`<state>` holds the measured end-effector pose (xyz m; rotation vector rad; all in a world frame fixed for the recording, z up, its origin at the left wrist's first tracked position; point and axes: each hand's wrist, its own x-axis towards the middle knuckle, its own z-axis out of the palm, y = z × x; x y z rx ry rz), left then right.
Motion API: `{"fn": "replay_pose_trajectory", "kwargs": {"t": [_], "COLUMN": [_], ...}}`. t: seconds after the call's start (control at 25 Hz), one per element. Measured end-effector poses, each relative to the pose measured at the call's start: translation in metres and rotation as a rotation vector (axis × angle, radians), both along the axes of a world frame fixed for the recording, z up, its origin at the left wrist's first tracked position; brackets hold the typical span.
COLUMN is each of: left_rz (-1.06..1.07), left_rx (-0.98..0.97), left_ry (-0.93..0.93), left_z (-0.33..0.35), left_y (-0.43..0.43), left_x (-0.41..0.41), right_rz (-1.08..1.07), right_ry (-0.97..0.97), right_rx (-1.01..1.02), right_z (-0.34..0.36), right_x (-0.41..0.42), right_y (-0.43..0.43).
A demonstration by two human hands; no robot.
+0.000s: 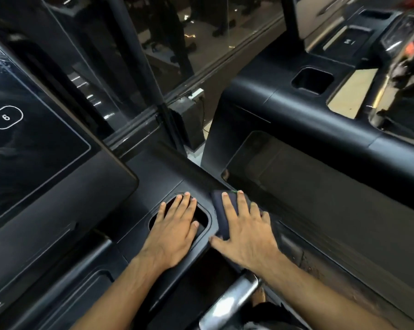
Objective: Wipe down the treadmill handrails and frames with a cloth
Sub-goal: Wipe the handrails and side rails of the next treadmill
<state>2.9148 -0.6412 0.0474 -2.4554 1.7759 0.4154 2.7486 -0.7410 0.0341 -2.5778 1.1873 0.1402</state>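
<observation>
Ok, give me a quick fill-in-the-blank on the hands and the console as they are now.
1. The right hand presses flat on a dark ____.
2. The left hand lies flat over the recessed pocket, holding ____.
3. The oval button on the screen shows the number ____.
Missing words: cloth; nothing; 6.

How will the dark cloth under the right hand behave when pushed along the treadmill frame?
Probably soft and floppy: the cloth lies folded flat under the right hand. Likely light, being thin. It should slide easily on the smooth frame.
</observation>
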Motion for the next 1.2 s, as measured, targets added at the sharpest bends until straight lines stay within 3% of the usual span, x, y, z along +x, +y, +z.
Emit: {"fn": "replay_pose_trajectory", "kwargs": {"t": [0.16, 0.24, 0.28, 0.4, 0.48, 0.6, 0.72, 0.84, 0.96, 1.12, 1.2], "left_rz": [-0.072, -0.11, -0.126, -0.164, -0.2, -0.245, -0.232, -0.243, -0.244, -0.268, -0.275], "left_rx": [-0.034, -0.053, -0.067, -0.099, -0.102, -0.108, -0.115, -0.137, -0.159, -0.151, -0.152], "left_ry": [0.05, 0.053, 0.065, 0.115, 0.137, 0.092, 0.048, 0.05, 0.073, 0.055, 0.047], "left_z": [0.002, 0.001, 0.002, 0.001, 0.0, -0.004, -0.007, -0.009, -0.012, -0.012, -0.012], "left_y": [0.011, 0.018, 0.022, 0.036, 0.039, 0.039, 0.054, 0.07, 0.072, 0.074, 0.075], "left_x": [0.008, 0.015, 0.019, 0.03, 0.035, 0.039, 0.044, 0.05, 0.052, 0.05, 0.05], "right_rz": [-0.07, -0.23, -0.354, -0.908, -1.263, -1.306, -1.208, -1.078, -1.224, -1.196, -1.299], "right_ry": [0.139, 0.121, 0.006, -0.615, -0.926, -1.247, -1.068, -0.846, -0.895, -0.878, -0.947], "right_rx": [-0.019, -0.007, 0.074, 0.553, 0.756, 0.91, 0.928, 1.042, 1.062, 1.017, 0.981], "right_z": [0.008, 0.023, 0.031, 0.045, 0.05, 0.004, -0.034, 0.021, 0.016, 0.01, 0.004], "right_x": [-0.015, -0.013, -0.013, -0.001, 0.025, 0.047, 0.065, 0.073, 0.082, 0.09, 0.091], "right_y": [0.022, 0.032, 0.038, 0.084, 0.116, 0.108, 0.121, 0.169, 0.174, 0.176, 0.15]}}
